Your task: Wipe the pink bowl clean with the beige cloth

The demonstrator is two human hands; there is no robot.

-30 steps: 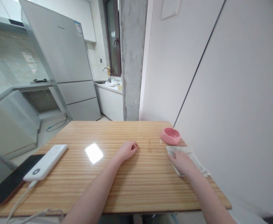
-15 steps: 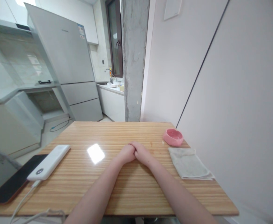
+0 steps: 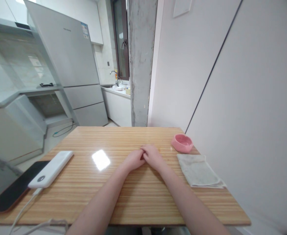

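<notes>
My left hand (image 3: 134, 159) and my right hand (image 3: 153, 156) rest together on the middle of the wooden table (image 3: 124, 192), fingertips touching, fingers curled, holding nothing. A folded grey-white cloth (image 3: 199, 170) lies flat near the table's right edge, apart from my right hand. A small pink bowl (image 3: 182, 143) sits just beyond the cloth by the wall.
A white power bank (image 3: 51, 168) with a cable (image 3: 23, 212) lies at the left, beside a dark phone (image 3: 9, 192) on the left edge. A white wall runs along the table's right side. A concrete pillar (image 3: 140, 62), fridge (image 3: 67, 65) and kitchen counter stand beyond.
My right hand left the cloth and moved left to meet my left hand at the table's middle. The cloth stays flat where it was.
</notes>
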